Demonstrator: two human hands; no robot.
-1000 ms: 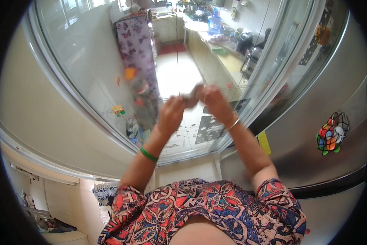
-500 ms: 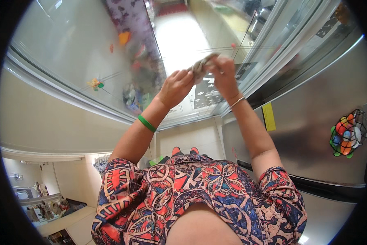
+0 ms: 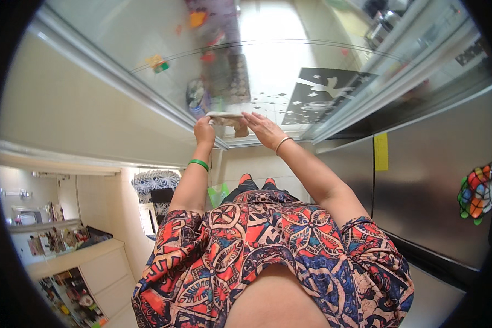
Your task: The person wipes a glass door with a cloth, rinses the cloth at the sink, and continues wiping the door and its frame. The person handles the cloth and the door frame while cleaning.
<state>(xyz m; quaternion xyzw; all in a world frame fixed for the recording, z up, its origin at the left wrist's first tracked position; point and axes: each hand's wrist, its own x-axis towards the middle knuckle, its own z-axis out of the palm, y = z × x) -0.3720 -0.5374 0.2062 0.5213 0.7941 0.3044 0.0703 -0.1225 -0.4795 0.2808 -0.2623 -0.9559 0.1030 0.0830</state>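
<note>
A greyish-beige cloth (image 3: 232, 123) hangs in front of a glass panel, partly spread with a fold drooping. My left hand (image 3: 204, 132) grips its left end, fingers closed, a green band on that wrist. At the cloth's other end is my right hand (image 3: 265, 131), its fingers stretched out and their tips at the cloth's edge. A thin bangle circles the right wrist. Behind the cloth, the glass panel (image 3: 276, 54) carries a dark decal (image 3: 328, 95) with pale flower and bird shapes.
To the right stands a steel refrigerator (image 3: 421, 169) with a yellow note (image 3: 381, 152) and a black net of colourful balls (image 3: 476, 191). A pale panel (image 3: 82, 115) runs along the left. Lower left is a cabinet (image 3: 101, 273) with small items. A green bag (image 3: 218, 192) sits near my feet.
Both hands have come lower and left, nearer my body. The bunched cloth has opened out. My right hand's closed fingers have straightened, while my left hand keeps its grip.
</note>
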